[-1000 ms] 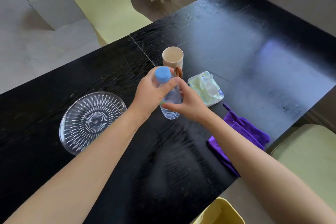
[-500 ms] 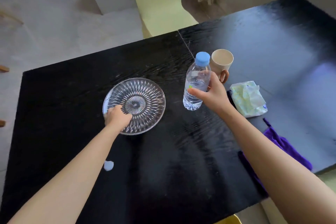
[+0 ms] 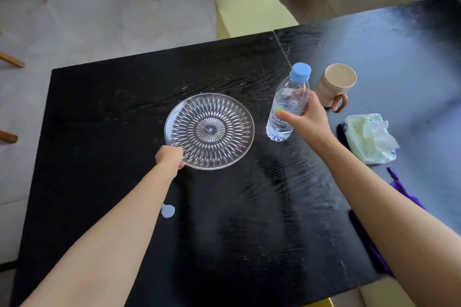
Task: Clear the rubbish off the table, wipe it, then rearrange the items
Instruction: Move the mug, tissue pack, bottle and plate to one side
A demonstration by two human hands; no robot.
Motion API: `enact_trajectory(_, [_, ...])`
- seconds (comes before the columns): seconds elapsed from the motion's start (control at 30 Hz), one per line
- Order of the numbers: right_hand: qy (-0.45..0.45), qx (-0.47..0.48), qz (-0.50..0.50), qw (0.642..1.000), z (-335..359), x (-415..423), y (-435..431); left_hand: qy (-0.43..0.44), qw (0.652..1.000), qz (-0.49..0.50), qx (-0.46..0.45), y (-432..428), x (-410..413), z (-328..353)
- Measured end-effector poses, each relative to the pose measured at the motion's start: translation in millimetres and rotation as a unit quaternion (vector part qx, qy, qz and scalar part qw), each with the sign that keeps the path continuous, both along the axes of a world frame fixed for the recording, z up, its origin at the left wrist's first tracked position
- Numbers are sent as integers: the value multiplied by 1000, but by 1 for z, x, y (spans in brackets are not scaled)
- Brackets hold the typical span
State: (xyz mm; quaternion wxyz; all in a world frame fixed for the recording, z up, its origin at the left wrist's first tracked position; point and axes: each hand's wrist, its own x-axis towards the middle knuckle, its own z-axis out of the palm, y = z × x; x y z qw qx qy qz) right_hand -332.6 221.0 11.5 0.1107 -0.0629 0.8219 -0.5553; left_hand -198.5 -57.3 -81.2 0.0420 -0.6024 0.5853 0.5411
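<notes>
Glass plate [image 3: 209,131] lies on the black table [image 3: 99,132], nothing in it; our left hand [image 3: 169,158] pinches its near rim. Our right hand [image 3: 308,117] curls round the blue-capped bottle [image 3: 287,104] just beside it, part full of clear water, its label too blurred to read. Behind the bottle, the beige mug [image 3: 336,85] looks empty.

Purple cloth [image 3: 363,242] (mostly behind the right forearm [image 3: 374,194]) shows only in part; table [image 3: 424,32] far corner is blurred.

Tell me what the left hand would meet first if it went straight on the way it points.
The plate, whose near rim the left hand grips; past it, seemingly bare table.
</notes>
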Motion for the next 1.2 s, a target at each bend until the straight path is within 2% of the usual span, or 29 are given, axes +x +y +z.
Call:
enact_trajectory(0.17, [0,-1,-8,1000,11,0,5,75,996,20,43,9,-5,11])
enact_trajectory(0.43, [11,14,-41,999,53,-10,41,171,985,1,9,50,-37,60])
enact_trajectory(0.7, [51,-34,-144,988,85,-23,117,268,959,-40,78,115,-96,130])
enact_trajectory(1.0, [60,-12,-282,958,59,-68,200,299,942,-99,111,191,-157,163])
enact_trajectory(1.2, [35,13,-280,959,22,-118,213,292,945,-130,75,211,-175,163])
